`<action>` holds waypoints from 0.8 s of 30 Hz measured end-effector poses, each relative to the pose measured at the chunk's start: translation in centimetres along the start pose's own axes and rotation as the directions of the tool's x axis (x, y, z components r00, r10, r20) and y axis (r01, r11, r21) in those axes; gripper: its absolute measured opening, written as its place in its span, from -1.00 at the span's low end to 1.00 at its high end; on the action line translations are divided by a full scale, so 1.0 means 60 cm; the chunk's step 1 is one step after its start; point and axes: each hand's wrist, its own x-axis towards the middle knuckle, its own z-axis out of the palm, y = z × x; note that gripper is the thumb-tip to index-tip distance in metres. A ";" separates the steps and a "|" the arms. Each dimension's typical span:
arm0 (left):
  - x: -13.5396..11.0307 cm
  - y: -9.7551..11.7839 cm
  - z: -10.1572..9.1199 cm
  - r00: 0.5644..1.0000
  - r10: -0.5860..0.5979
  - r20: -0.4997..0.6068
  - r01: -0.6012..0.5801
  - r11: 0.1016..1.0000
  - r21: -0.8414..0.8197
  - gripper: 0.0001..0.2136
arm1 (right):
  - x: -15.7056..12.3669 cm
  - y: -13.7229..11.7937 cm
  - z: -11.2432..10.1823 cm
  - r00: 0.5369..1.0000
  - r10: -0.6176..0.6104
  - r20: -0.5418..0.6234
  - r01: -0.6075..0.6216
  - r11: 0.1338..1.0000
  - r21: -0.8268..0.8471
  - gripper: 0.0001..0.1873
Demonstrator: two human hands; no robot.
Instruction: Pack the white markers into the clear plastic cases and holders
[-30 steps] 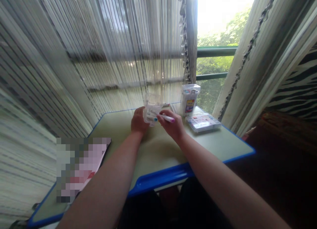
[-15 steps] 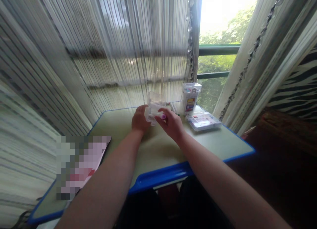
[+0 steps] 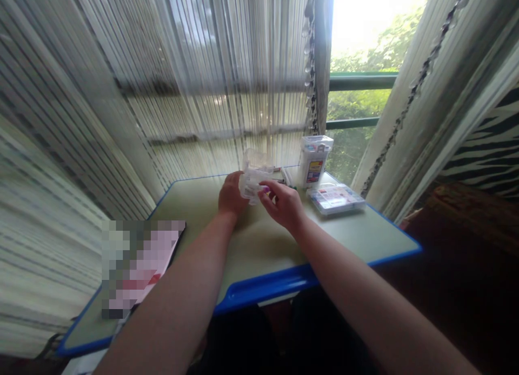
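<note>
A clear plastic case [image 3: 250,186] with its lid raised is tilted over the middle of the table. Around its left side wraps my left hand [image 3: 234,194], closed on it. My right hand [image 3: 285,203] pinches a slim marker with a purple end [image 3: 266,189] at the case's opening. The rest of that marker is hard to make out against the clear plastic. Just behind my right hand, a few pale markers [image 3: 287,176] lie on the table.
A tall clear-lidded container [image 3: 314,164] with a label stands at the back right. In front of it lies a flat transparent box [image 3: 335,199]. A blurred pink item [image 3: 152,256] rests on the left of the blue-edged table [image 3: 279,280]. Striped curtains [image 3: 227,67] hang behind.
The view has shifted slightly. My right fingers have shifted their grip on the purple-ended marker, and less of its end stands out. My left hand keeps hold of the case.
</note>
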 end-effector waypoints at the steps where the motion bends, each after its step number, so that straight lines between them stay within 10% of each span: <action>1: 0.000 0.000 0.000 1.000 0.000 0.003 0.000 1.000 0.003 -0.63 | 0.000 0.001 0.001 1.000 0.000 -0.001 0.000 1.000 -0.007 -0.74; 24: -0.004 0.010 -0.005 0.999 0.043 0.025 -0.043 0.999 -0.011 -0.62 | -0.002 0.005 0.000 0.978 -0.077 0.193 0.141 0.928 -0.345 -0.77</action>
